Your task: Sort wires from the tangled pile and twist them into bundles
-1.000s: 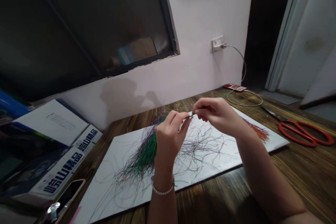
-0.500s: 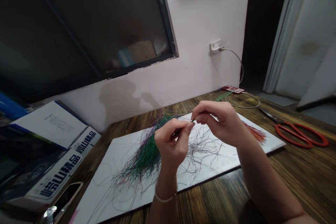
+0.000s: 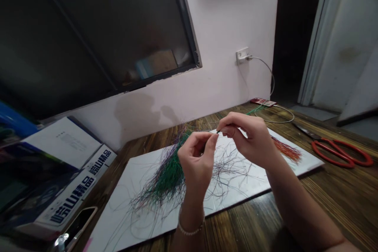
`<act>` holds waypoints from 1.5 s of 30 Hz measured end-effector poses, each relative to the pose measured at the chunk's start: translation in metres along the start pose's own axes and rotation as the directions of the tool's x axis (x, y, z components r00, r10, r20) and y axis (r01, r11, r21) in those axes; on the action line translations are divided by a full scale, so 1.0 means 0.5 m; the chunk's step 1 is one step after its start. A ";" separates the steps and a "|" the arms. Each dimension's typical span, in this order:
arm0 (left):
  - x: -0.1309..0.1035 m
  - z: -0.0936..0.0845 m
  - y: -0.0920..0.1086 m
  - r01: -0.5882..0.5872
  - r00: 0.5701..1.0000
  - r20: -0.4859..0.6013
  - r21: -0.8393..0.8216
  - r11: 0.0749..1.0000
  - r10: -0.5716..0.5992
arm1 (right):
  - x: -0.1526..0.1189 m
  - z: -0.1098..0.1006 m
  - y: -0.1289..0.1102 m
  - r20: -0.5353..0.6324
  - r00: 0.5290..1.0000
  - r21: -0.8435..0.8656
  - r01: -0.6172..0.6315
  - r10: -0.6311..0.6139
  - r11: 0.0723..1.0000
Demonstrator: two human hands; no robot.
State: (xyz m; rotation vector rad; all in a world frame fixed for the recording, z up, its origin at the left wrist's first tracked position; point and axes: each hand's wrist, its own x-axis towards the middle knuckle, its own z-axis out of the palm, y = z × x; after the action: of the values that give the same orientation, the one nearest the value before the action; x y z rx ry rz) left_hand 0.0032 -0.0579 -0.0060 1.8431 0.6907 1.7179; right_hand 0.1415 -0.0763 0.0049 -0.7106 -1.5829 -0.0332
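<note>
My left hand (image 3: 197,157) is closed in a pinch, thumb against forefinger, at the middle of the view. What lies between those fingertips is too small to make out. Close beside it, my right hand (image 3: 249,138) pinches a dark green strand (image 3: 218,131), whose tip shows at the fingertips. Thin green strands (image 3: 257,109) stick out behind the right hand. Under both hands lies a white board (image 3: 118,189). A thick heap of green and purple wire-like strands (image 3: 169,173) rests on it, left of my left hand. Loose dark strands (image 3: 224,169) spread below the hands.
Red-orange strands (image 3: 286,149) lie at the board's right end. Scissors with red handles (image 3: 339,151) rest on the wooden table (image 3: 251,220). A red-and-white object (image 3: 263,102) sits near a cable (image 3: 291,119). Boxes (image 3: 73,193) and a phone (image 3: 81,222) are at left.
The fingertips of my two hands have parted slightly, with the green tip now at the right fingertips. The whole view has shifted a little.
</note>
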 end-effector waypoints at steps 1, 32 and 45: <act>0.001 -0.002 -0.003 -0.176 0.981 -0.046 0.167 0.970 0.186 | 0.000 0.000 0.000 -0.001 1.000 0.004 -0.031 0.031 1.000; 0.031 -0.038 -0.027 0.176 0.933 0.293 0.131 0.976 -0.208 | 0.002 0.017 0.033 0.075 0.992 -0.044 -0.097 0.100 0.994; 0.026 -0.048 -0.019 -0.070 0.975 0.221 0.241 0.968 0.016 | 0.001 0.011 0.029 0.080 0.980 -0.031 -0.181 0.183 0.983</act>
State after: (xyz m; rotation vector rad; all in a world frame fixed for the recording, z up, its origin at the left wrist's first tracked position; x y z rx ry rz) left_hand -0.0202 -0.0414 -0.0016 2.1923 0.8086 1.4790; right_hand 0.1433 -0.0622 -0.0011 -0.8828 -1.5919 0.1142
